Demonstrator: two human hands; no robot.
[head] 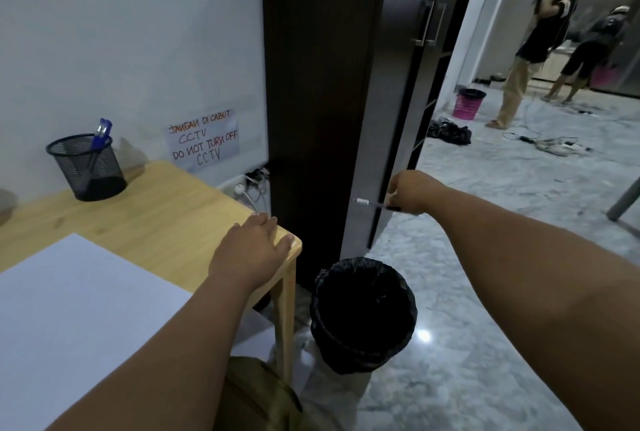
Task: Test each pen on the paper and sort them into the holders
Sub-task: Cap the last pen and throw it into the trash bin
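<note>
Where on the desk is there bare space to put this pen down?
Bare wood runs between the mesh holder and the sheet of paper, and from the holder toward the table corner. The corner itself is taken by the left hand. The right hand holds the pen off the table, above the bin.

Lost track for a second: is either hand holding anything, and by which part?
The right hand pinches a pen by its rear end, out above the bin. The left hand rests flat on the table corner.

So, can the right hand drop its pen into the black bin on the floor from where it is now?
Probably yes. The right hand holds the pen out above and a little beyond the open bin, with nothing between them; pulling back slightly should line it up.
</note>
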